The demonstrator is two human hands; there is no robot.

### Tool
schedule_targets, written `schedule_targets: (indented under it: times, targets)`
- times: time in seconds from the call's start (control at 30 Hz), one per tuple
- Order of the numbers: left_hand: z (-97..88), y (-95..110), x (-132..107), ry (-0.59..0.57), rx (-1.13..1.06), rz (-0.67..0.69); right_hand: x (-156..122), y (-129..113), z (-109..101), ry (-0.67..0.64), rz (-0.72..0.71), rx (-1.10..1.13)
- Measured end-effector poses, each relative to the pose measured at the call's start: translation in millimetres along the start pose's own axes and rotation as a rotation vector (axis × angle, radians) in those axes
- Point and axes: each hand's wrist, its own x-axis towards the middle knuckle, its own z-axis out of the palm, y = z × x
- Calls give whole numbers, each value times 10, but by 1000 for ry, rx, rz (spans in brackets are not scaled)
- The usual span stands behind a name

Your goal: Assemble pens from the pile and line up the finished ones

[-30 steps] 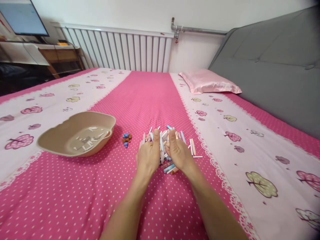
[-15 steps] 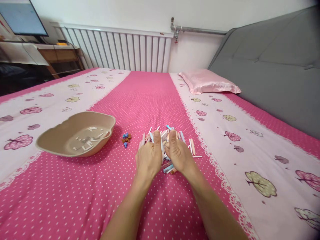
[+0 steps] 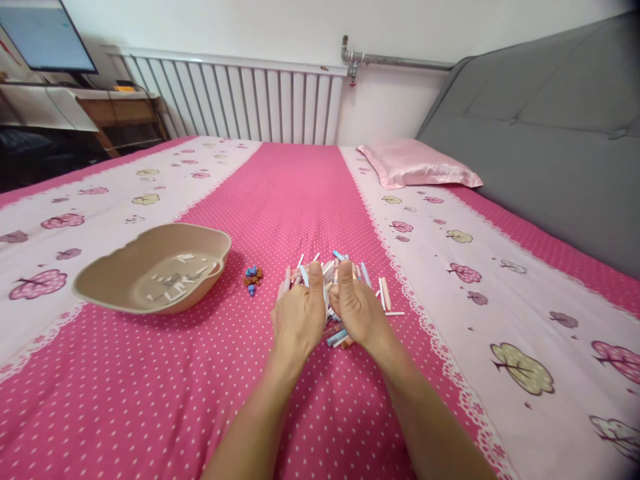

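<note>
My left hand [image 3: 300,310] and my right hand [image 3: 361,307] are held side by side over a loose pile of thin pastel sticks [image 3: 364,272], white, pink, blue and peach. Both thumbs point up and away from me, and the other fingers are curled inward. What the fingers hold, if anything, is hidden behind the hands. Below the right hand, a blue stick [image 3: 336,337] pokes out of the pile. To the left lies a small cluster of blue and brown pieces [image 3: 253,279]. Farther left stands a beige plastic basin [image 3: 120,267] with short white sticks [image 3: 175,291] and small grey bits in it.
Everything lies on a bed with a pink dotted and tree-print sheet [image 3: 295,187]. A pink pillow [image 3: 420,163] rests at the far right against a grey headboard [image 3: 545,127]. Beyond are a white radiator [image 3: 240,97], a pipe and a desk with a monitor [image 3: 45,37].
</note>
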Motion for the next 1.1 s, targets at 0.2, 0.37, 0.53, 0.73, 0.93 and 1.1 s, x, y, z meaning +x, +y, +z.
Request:
schedule_targets:
  times: [0.2,0.37,0.53,0.73,0.93,1.1]
  targets:
    - [-129,81,-109,37,49,28,-100,-20,-40,140,-139,118]
    - [-259,148,-222,235,50,119,-139,-14,-79,201,-181,74]
    - [-263,165,-241,248,42,109,-175,-41,-100,196,-218,55]
    - [-240,113,-213,238,37,108,-208,-90,-133,192,-220,38]
    - [-338,18,-65,95,-15,21,-119,5,-401,173,-67,-160]
    - [-355,-126,111,-74,290,-48,13,230,-605,259,131,-463]
